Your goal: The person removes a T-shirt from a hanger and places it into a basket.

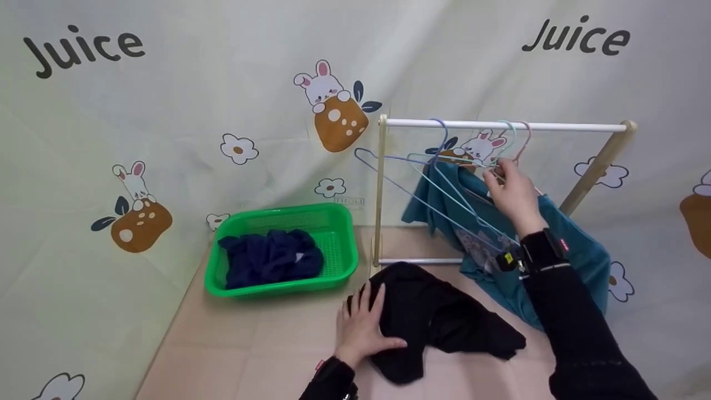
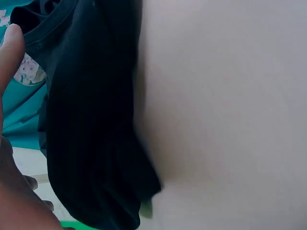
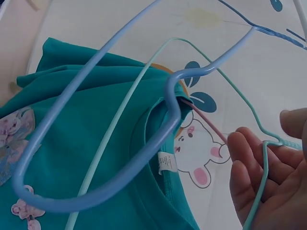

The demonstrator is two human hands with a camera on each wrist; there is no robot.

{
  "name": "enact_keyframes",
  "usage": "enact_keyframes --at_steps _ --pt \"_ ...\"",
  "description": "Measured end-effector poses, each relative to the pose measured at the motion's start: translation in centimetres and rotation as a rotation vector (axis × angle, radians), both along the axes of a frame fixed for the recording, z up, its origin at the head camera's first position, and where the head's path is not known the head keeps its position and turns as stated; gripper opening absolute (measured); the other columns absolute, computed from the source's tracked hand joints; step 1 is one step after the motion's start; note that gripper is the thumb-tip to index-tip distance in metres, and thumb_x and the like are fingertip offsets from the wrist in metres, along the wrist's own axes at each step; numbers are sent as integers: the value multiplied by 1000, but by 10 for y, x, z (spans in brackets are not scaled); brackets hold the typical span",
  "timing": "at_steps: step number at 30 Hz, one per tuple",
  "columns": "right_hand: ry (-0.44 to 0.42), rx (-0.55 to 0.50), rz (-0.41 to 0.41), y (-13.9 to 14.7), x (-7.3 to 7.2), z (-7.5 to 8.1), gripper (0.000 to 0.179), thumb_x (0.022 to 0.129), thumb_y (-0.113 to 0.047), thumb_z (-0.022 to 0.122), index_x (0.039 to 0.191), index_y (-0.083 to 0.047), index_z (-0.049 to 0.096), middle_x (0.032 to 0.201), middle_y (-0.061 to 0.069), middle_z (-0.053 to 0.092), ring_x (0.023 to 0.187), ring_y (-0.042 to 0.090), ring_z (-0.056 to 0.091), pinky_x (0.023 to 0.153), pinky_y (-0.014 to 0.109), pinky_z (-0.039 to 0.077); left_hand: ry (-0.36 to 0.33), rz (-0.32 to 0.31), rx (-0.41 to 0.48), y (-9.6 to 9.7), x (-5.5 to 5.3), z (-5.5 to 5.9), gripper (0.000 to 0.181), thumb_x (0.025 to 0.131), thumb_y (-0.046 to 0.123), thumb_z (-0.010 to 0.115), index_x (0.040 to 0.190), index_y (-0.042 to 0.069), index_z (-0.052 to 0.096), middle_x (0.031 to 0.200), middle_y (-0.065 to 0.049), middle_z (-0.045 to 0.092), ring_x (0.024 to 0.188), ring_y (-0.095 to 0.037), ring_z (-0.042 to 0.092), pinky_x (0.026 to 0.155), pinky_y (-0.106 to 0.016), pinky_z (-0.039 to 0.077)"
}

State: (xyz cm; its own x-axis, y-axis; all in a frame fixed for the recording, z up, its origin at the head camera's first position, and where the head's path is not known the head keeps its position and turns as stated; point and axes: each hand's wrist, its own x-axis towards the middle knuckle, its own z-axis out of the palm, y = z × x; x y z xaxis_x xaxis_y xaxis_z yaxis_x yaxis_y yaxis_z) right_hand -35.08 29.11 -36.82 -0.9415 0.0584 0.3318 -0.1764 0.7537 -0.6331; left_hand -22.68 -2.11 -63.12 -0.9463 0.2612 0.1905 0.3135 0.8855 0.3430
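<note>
Hangers [image 3: 173, 103] three; right grip [image 1: 516, 194] pinching mint one [image 3: 265, 163]; left grip [image 1: 362, 328] spread on black garment [image 1: 411, 303].

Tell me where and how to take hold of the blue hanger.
Probably best: pinch the blue hanger by its neck, just below the hook, from the front left. The hook loops over the white bar, the bare frame juts forward, and the right hand crowds the right side.

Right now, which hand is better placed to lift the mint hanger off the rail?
Right hand, likely: it's at the mint hanger, while the left hand rests on the black shirt.
</note>
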Motion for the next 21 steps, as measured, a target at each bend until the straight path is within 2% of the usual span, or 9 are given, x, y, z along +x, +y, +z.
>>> enact_keyframes --at_steps 4,7,11,15,21 --pt "1 37 22 1 6 -7 66 101 -47 51 149 -5 36 143 25 48 125 42 51 100 58 42 -11 0 2 3 -4 -5 132 53 86 71 159 25 22 160 -17 22 143 -45 24 105 -68 25" --pt "16 61 24 1 12 -14 78 99 -52 53 157 -9 23 152 23 38 134 41 42 106 61 34 -34 -5 2 3 -6 -12 132 52 85 73 159 25 24 160 -20 22 142 -48 23 102 -71 26" --pt "66 96 37 2 20 -25 82 98 -53 53 160 -16 14 158 20 29 142 42 29 110 65 21 -80 -2 -24 3 -7 -21 132 50 84 74 158 27 26 160 -20 20 144 -47 20 98 -73 28" --pt "144 173 47 3 25 -35 81 98 -52 54 160 -16 16 161 17 23 145 40 22 114 63 10 -75 6 -63 2 -8 -26 127 51 78 80 156 26 32 157 -20 27 142 -46 24 97 -70 32" --pt "195 298 21 4 32 -46 82 97 -52 54 159 -13 19 164 14 12 149 37 12 116 56 -5 -37 39 -90 2 -8 -25 111 56 69 83 148 18 46 143 -17 46 129 -40 42 94 -58 40"
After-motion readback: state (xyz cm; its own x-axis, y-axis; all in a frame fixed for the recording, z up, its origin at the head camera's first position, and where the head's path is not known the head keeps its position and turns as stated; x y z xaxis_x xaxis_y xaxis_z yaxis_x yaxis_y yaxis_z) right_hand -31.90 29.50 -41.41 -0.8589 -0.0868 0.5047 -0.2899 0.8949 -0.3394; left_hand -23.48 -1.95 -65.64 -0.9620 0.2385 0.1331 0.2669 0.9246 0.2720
